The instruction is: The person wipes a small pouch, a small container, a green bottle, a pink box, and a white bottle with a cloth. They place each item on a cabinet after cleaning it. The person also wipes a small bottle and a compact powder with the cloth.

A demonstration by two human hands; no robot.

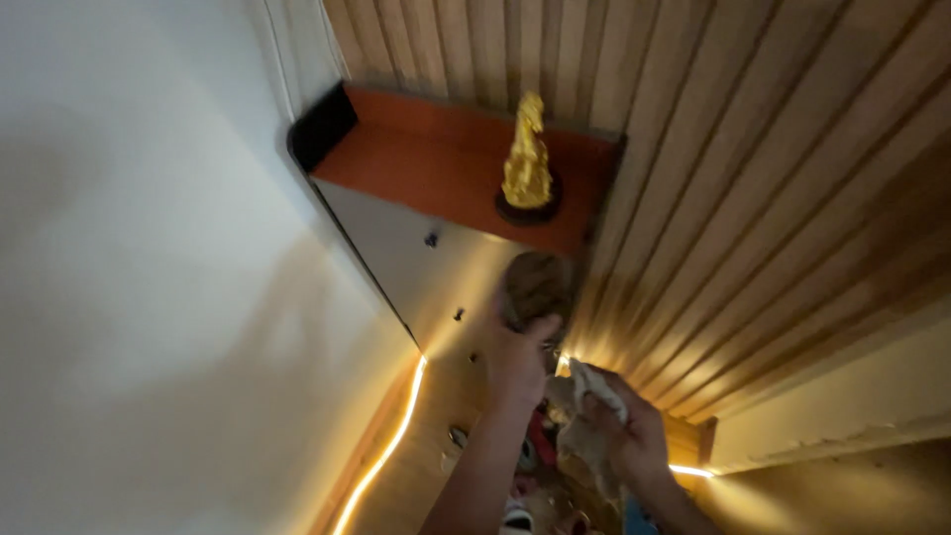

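Head view, tilted steeply upward along a wall. Item one: a reddish-brown wooden shelf (426, 159) with a black end cap, fixed high where the plain white wall (149, 297) meets vertical wooden slat panelling (753, 198). Item two: a small gold-coloured figurine (527, 154) on a dark round base, standing upright on the shelf near its right end, close to the slats. Item three: a rounded brown object (538, 285), dull and rough-looking, held just under the shelf's front edge beside the slats; its exact kind cannot be told from this angle. Item four: the left hand (515, 362), raised at arm's length, fingers closed about the lower part of that brown object. Item five: the right hand (634, 441), lower down, clenched on a crumpled pale cloth (592, 396). Item six: a warm lit strip (386, 451) running along the lower edge of the panel beneath the shelf, with a few small fittings on that panel and a blurred jumble of coloured things far below, too dim to name. Judgement: the work in hand appears to be tending the shelf area, with the brown object lifted at shelf height and the cloth kept ready. Setting the object down would call for clearing the shelf lip and keeping well apart from the figurine, which looks easily toppled.
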